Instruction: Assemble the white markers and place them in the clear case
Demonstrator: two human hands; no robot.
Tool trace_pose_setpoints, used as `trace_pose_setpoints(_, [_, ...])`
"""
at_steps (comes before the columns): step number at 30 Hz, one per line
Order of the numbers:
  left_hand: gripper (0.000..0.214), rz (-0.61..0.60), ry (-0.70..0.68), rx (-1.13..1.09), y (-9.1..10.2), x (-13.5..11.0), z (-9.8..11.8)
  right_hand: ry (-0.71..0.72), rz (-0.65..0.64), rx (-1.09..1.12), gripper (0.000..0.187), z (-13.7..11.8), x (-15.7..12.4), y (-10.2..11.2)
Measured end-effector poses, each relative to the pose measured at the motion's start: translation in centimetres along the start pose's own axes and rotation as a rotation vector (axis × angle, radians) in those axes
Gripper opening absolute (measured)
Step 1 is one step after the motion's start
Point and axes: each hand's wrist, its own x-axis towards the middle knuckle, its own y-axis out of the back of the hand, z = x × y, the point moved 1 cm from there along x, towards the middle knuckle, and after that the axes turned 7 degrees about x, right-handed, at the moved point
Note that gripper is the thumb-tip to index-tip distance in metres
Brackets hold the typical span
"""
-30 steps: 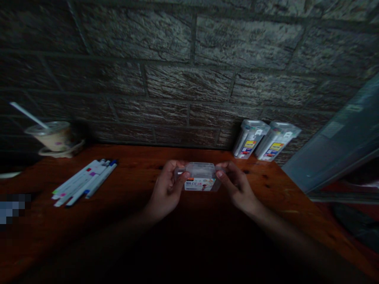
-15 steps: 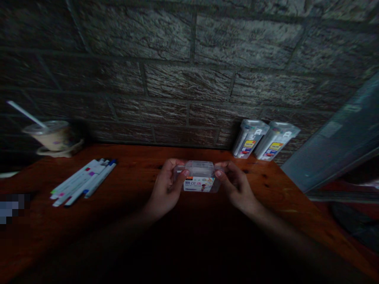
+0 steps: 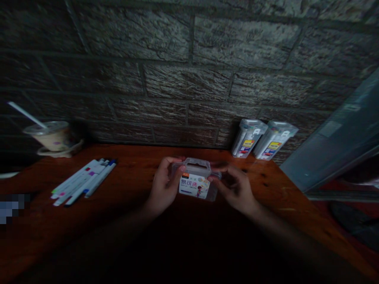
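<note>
Both my hands hold a small clear plastic box (image 3: 195,179) with a handle on top and a colourful label on its front, just above the wooden table (image 3: 139,185). My left hand (image 3: 164,185) wraps its left end, fingers curled round it. My right hand (image 3: 233,187) grips its right end, thumb on the front. The box is tilted, its label facing me.
Several white marker pens (image 3: 84,181) lie side by side at the left. A lidded drink cup (image 3: 51,136) with a straw stands at the far left. Two clear marker cases (image 3: 263,140) lean on the brick wall at the right. A grey panel (image 3: 340,142) slants at the right edge.
The box has tipped so its label faces me more and its handle shows on top. My right hand has shifted a little toward the front of the box.
</note>
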Motion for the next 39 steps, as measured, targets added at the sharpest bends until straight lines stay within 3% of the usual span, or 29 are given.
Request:
trace_pose_setpoints(6, [0.02, -0.023, 0.048, 0.075, 0.2, 0.1, -0.5, -0.028, 0.011, 0.029, 0.014, -0.1, 0.2, 0.0])
trace_pose_setpoints(13, [0.029, -0.134, 0.111, -0.076, 0.1, 0.1, -0.2, -0.141, 0.047, 0.097, 0.014, 1.2, 0.6, 0.4])
trace_pose_setpoints(16, [0.023, -0.169, 0.108, -0.123, 0.1, 0.1, 0.2, -0.141, 0.039, 0.034, 0.011, 1.9, 0.7, 0.7])
trace_pose_setpoints(21, [0.011, -0.289, 0.181, -0.156, -0.3, -0.4, 0.7, -0.095, -0.044, -0.107, 0.006, 1.9, 0.4, 0.5])
trace_pose_setpoints(26, [0.021, -0.34, 0.286, -0.196, -0.9, -1.0, 0.7, -0.071, -0.194, -0.25, 0.016, 1.0, 0.3, -0.1])
trace_pose_setpoints(30, [0.024, -0.435, 0.32, -0.035, -0.8, -0.9, 0.7, -0.112, -0.236, -0.302, 0.016, 0.9, 0.3, -0.2])
trace_pose_setpoints(33, [0.021, -0.52, 0.239, 0.235, -0.2, -0.5, 1.0, -0.138, -0.253, -0.315, 0.017, 1.0, 0.3, -0.1])
trace_pose_setpoints(36, [0.014, -0.674, 0.181, 0.431, 0.3, -0.3, 1.6, -0.141, -0.26, -0.335, 0.017, 1.1, 0.3, 0.0])
trace_pose_setpoints(39, [0.014, -0.813, 0.217, 0.494, 0.5, -0.7, 2.1, -0.132, -0.246, -0.368, 0.016, 1.2, 0.3, 0.1])
